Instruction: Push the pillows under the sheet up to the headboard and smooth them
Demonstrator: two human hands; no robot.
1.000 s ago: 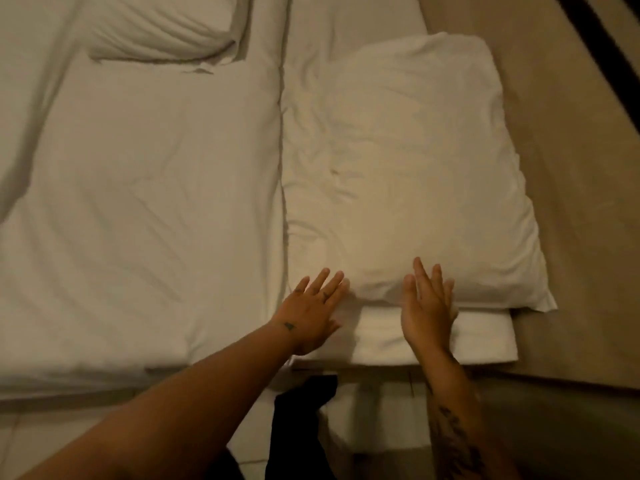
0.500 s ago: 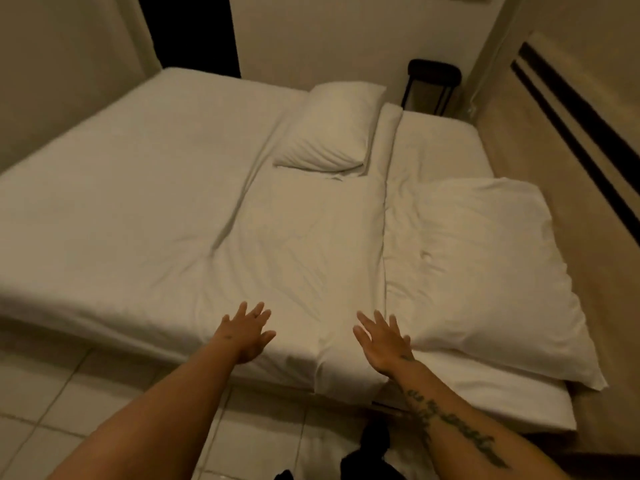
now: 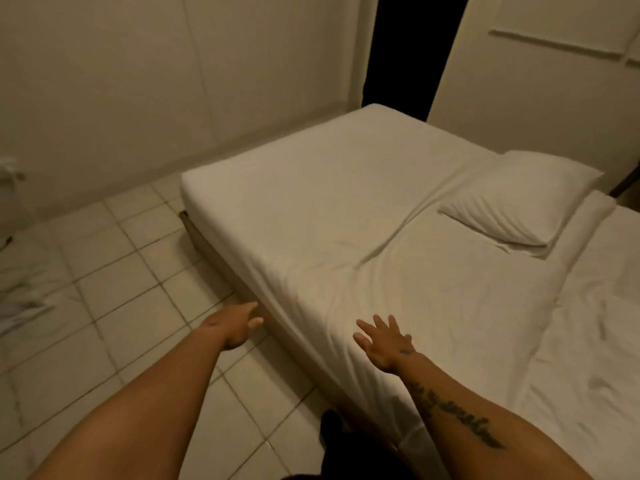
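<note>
A white pillow lies on top of the white sheet at the far right of the bed. A folded-back white cover lies along the bed's right side. My left hand hangs open over the floor beside the bed's near edge, fingers together and holding nothing. My right hand hovers open above the sheet near the bed's edge, fingers spread. Neither hand touches the pillow. The second pillow is out of view.
White floor tiles spread to the left of the bed. A crumpled white cloth lies on the floor at the far left. A dark doorway opens behind the bed. Walls close in at the back.
My view has swung left, away from the near pillow. Both hands have left that pillow and moved left along the bed's edge; the left hand is now over the floor.
</note>
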